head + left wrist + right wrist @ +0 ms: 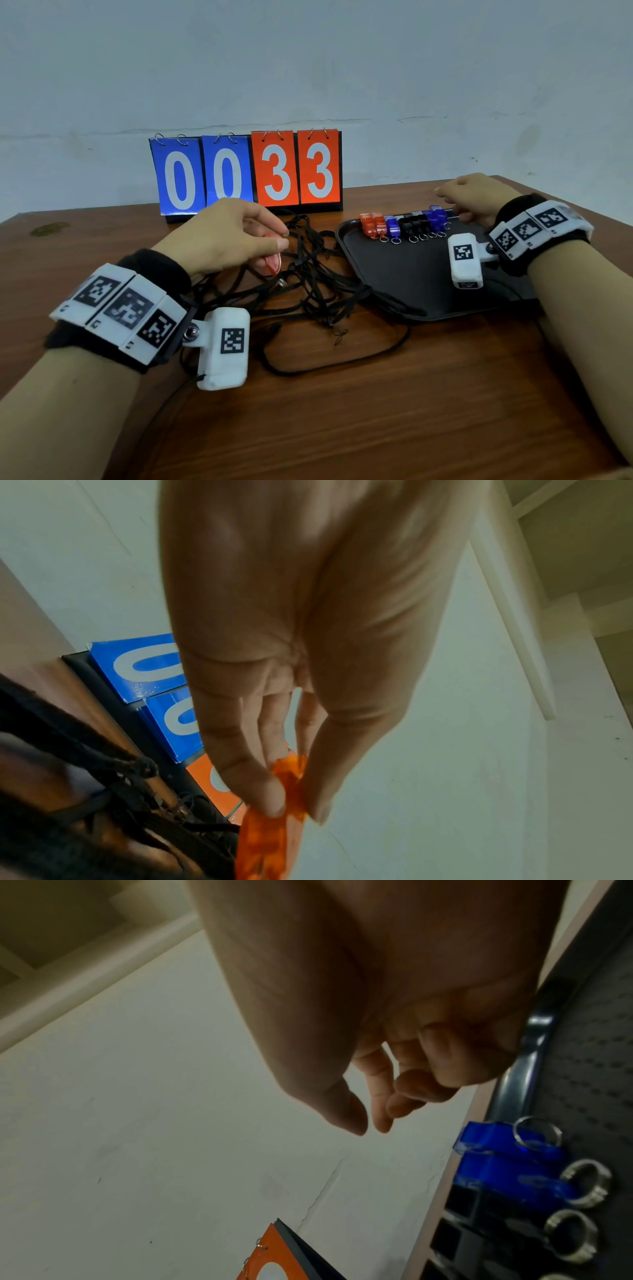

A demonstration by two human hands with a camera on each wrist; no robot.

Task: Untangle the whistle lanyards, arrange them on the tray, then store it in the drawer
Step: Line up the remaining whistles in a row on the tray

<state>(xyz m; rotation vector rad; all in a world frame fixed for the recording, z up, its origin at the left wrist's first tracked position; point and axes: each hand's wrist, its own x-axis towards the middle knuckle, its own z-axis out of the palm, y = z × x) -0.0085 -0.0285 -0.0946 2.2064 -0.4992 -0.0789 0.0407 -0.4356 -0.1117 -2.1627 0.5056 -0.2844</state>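
Brown wood spreads under your arms, with a flip scoreboard (246,171) against the pale wall beyond your left hand (226,236). That hand pinches an orange whistle (270,829) between thumb and fingertips, right above the tangled black lanyards (308,284). Your right hand (469,198) hangs loosely curled, holding nothing, over the far edge of the black tray (411,274), just beyond the row of whistles (404,224).

I see a brown wooden table (376,411). A flip scoreboard (246,171) stands at its far edge, a black tray (411,284) sits toward its right edge, and tangled black cords (308,291) lie beside the tray.
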